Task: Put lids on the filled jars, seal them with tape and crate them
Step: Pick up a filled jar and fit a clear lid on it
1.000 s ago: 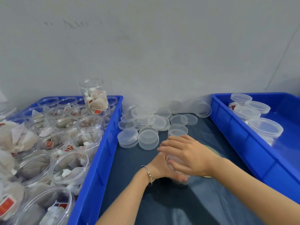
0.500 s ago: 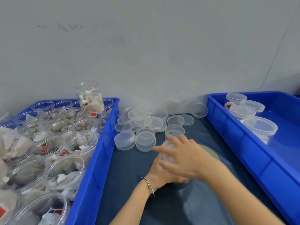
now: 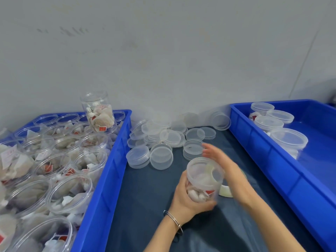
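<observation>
1 clear lidded jar [image 3: 203,180] of white sachets, left hand [image 3: 185,199] gripping, right hand [image 3: 225,166] slack-fingered.

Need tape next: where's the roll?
Head view: the tape roll lies on the dark mat, right of centre, mostly hidden behind the held jar and the right hand.

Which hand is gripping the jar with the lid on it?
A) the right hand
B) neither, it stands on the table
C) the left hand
C: the left hand wraps round the body of the jar, while the right hand is beside its lid with fingers spread.
</observation>
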The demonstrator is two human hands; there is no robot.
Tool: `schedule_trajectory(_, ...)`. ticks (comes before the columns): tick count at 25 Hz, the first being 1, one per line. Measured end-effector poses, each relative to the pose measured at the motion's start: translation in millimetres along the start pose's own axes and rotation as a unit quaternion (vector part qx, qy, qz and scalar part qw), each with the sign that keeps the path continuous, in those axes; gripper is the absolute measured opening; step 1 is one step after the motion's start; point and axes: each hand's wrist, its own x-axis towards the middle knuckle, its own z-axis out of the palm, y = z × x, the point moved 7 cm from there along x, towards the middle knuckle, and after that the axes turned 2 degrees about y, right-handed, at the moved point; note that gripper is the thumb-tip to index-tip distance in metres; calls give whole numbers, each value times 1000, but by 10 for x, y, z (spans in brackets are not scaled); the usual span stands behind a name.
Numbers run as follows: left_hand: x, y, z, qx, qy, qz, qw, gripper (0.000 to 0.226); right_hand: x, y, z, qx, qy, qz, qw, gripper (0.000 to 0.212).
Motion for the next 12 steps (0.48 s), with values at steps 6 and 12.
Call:
schedule_trajectory(6,-98,108,-57,4,36,19,999,88,-336,945,-153,-470,-144,39,870,52)
schedule_trajectory(12,-166,672,-306,-14,125,82,989,91,-279,580,-500,-143,97,131,976,50)
